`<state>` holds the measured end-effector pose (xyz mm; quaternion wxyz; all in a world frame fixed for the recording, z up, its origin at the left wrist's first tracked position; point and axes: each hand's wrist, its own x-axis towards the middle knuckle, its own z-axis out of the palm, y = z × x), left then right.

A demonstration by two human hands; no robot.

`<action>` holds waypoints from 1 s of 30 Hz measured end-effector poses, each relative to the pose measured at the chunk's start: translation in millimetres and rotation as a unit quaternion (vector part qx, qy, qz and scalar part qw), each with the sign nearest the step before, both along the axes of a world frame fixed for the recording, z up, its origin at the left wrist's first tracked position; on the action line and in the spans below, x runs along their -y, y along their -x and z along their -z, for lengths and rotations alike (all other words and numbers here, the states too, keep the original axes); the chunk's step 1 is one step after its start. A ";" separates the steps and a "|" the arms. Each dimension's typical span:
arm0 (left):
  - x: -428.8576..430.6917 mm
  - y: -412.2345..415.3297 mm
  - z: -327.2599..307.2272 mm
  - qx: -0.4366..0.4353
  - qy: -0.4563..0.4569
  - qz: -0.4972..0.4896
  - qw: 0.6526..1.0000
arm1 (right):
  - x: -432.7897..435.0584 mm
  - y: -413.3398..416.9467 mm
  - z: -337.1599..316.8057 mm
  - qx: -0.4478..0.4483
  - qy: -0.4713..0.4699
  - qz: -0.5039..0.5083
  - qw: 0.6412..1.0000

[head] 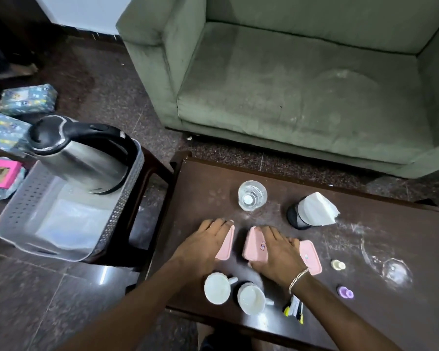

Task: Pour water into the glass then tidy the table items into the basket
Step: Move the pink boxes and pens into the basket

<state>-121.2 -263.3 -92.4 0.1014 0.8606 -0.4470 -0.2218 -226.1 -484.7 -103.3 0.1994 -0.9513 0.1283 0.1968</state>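
Resting flat on pink lidded boxes, both hands are down on the dark counter (365,249): left hand (203,245) palm-down over the left pink box (225,247), fingers (219,224) spread and extended, not curled around anything; right hand (276,252) palm-down across the middle pink box (254,245), fingers splayed, thumb side touching a third pink box (312,257) just right of it. Neither hand is closed on a box, just pressing on the lids. A bracelet (298,276) sits on the right wrist. The glass (252,195) stands upright beyond the hands, mid-counter, with clear water in it, apart from both hands. Right of it a black holder with white napkins (312,211) lies tilted. Near edge of the counter: two white mugs (217,287) (251,298) side by side, just below the hands, and a small yellow-black item (293,309) under the right forearm, too small to identify. Right side: a small cream piece (338,265), a small purple piece (345,292), and a clear glass object (395,272) lying on its side. The basket (18,206), grey and perforated, sits on a dark stand left of the counter, well apart from the hands; a steel kettle (81,158) with a black handle stands in its far end. Green sofa (289,84) beyond the counter.
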 end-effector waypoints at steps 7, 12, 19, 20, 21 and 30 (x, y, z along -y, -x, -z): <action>-85.3 -52.4 -77.1 0.036 0.044 -0.067 0.996 | -77.5 -55.9 -67.9 0.083 -0.105 -0.017 0.991; -175.6 -94.2 -132.6 0.032 0.011 -0.120 0.992 | -156.4 -108.1 -110.2 0.160 -0.164 -0.064 0.971; -287.8 -136.1 -152.4 0.014 -0.090 -0.194 0.977 | -279.4 -164.8 -124.9 0.212 -0.179 -0.098 0.956; -296.2 -139.6 -146.5 0.003 -0.096 -0.199 0.975 | -294.0 -170.3 -120.2 0.210 -0.168 -0.104 0.958; -303.2 -142.1 -139.3 -0.009 -0.101 -0.202 0.974 | -307.2 -175.0 -114.1 0.207 -0.155 -0.111 0.960; -330.8 -154.2 -78.5 -0.049 -0.155 -0.172 0.972 | -365.9 -193.8 -57.5 0.153 -0.012 -0.159 0.975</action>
